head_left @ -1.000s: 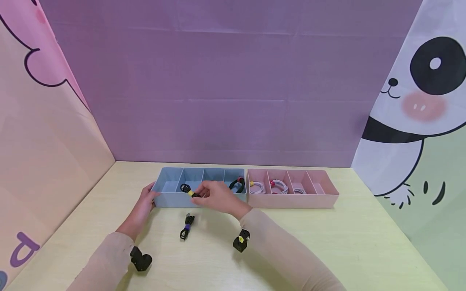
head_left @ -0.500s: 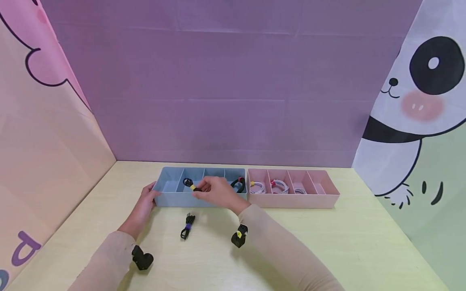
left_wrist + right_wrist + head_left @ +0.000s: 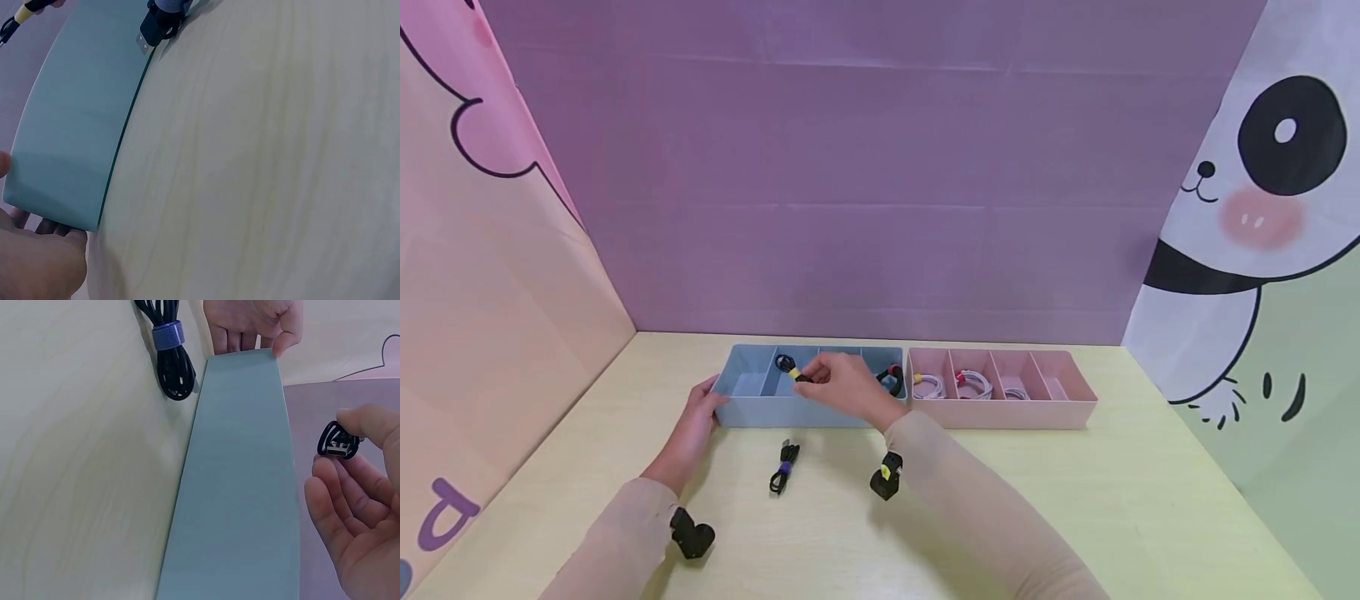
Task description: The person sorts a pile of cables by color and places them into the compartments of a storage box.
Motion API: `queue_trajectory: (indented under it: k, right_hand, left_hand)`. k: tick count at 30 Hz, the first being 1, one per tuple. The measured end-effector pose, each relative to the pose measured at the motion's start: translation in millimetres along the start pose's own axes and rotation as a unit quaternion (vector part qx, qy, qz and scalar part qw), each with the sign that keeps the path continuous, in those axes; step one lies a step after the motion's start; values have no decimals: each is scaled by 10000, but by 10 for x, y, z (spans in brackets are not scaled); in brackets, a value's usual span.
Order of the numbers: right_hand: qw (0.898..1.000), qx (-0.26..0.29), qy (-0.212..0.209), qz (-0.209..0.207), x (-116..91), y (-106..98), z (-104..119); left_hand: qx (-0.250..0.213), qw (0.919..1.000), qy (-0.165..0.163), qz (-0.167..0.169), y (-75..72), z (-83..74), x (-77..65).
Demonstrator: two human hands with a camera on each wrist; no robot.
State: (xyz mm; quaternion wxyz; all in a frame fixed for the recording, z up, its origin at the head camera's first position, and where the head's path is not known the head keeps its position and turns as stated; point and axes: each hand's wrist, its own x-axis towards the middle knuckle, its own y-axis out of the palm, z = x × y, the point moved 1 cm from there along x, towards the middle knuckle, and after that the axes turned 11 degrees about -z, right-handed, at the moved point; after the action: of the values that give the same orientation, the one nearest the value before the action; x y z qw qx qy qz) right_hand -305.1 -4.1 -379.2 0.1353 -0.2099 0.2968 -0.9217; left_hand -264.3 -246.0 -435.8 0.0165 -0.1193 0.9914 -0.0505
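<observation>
My right hand (image 3: 846, 387) pinches a folded black USB cable (image 3: 786, 365) bound with a yellow tie, between thumb and fingertips. In the head view the cable overlaps the second compartment from the left of the blue divided box (image 3: 790, 412). Its USB plug shows under my thumb in the right wrist view. My left hand (image 3: 700, 408) grips the box's left end, the thumb at the rim and the fingers against the end wall. On the table before the box lies another black USB cable (image 3: 785, 467) with a purple tie.
A black cable (image 3: 891, 379) with a red tie sits in the blue box's rightmost compartment. Close beside stands a pink divided box (image 3: 1000, 415), with coiled white cables (image 3: 976, 385) in its three left compartments. A purple backdrop (image 3: 880, 183) rises behind the table.
My right hand has lifted the yellow-tied cable slightly up and away from me, from the box's front wall to over its compartments. The left hand keeps its place on the box.
</observation>
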Motion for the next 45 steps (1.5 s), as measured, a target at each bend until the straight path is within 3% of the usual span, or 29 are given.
queue_trajectory:
  k: [15,34,45]
  right_hand:
    - [9998,-18,97,-166,99,26,87]
    - [9985,-79,393,-361,138,144,-58]
    - [9980,-242,335,-485,130,168,-56]
  left_hand:
    - [-80,9999,-40,47,-16,4,6]
    - [-251,9994,21,221,11,47,47]
    - [-191,9996,75,196,22,83,61]
